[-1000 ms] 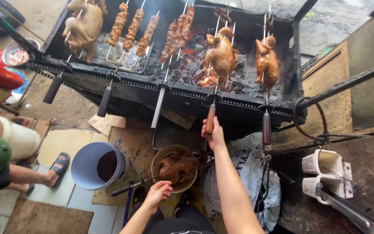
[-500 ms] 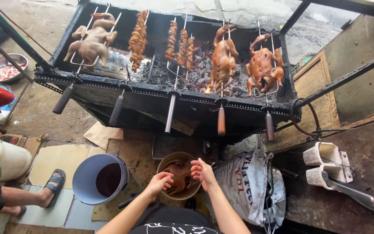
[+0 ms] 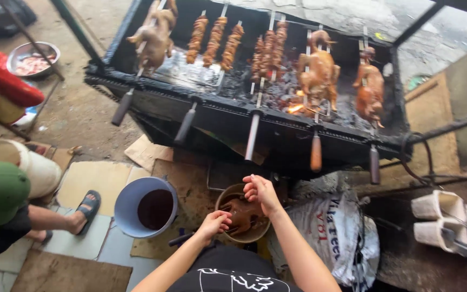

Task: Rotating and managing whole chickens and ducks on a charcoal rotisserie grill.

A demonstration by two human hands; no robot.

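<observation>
Here we are working over the brown bowl (image 3: 242,220) on the ground just below the charcoal grill (image 3: 255,116), with a glazed bird (image 3: 242,215) lying inside it. Our left hand (image 3: 214,223) is curling loosely at the bowl's near rim, fingers bent, apparently gripping a thin dark handle (image 3: 182,238), though we cannot tell for sure. Our right hand (image 3: 261,192) is hovering above the bowl's far edge, fingers pinched narrow, empty as far as we can see.

To do this well, we are judging that the left hand should be steadying the bowl while the right is working on the bird, keeping drips inside the rim. The lavender bucket (image 3: 146,207) of dark liquid is standing just beside the bowl. Hot skewer handles (image 3: 315,153) are jutting out above, so we are keeping our wrists low. A seated person's sandalled foot (image 3: 86,208) is resting well apart.
</observation>
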